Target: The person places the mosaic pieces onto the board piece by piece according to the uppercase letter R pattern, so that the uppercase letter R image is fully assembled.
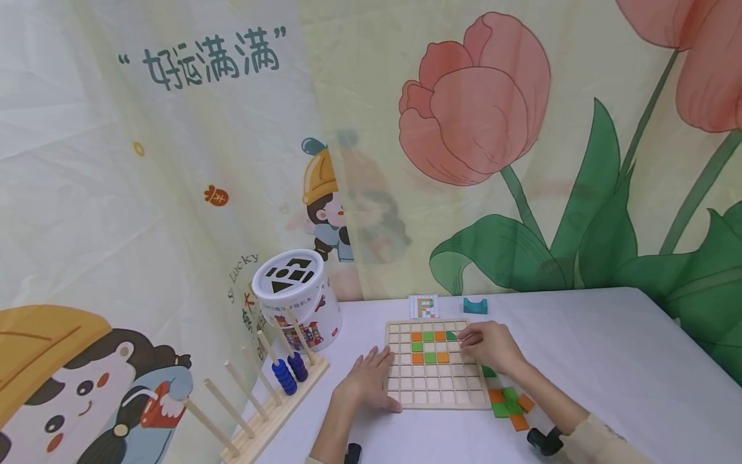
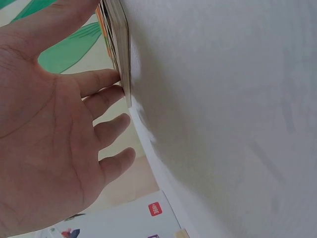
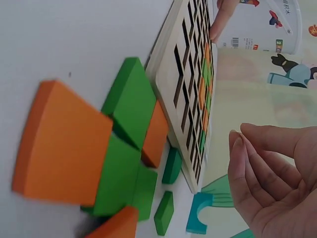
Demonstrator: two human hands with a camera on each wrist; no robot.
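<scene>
A wooden grid board (image 1: 435,385) lies on the white table, with orange and green square tiles (image 1: 429,357) set in several cells. At the right end of the top tile row sits a dark green piece (image 1: 451,336). My left hand (image 1: 365,381) rests along the board's left edge, fingers extended and thumb near the front corner; in the left wrist view the fingertips touch the board's side. My right hand (image 1: 493,346) is over the board's right edge, beside the dark green piece. In the right wrist view its thumb and fingertips meet, and nothing shows between them.
Loose orange and green tiles (image 1: 513,407) lie off the board's right front corner. Behind the board are a pattern card (image 1: 424,307) and a teal arch block (image 1: 475,307). To the left stand a white bucket (image 1: 330,309) and a peg rack (image 1: 272,412) with blue beads.
</scene>
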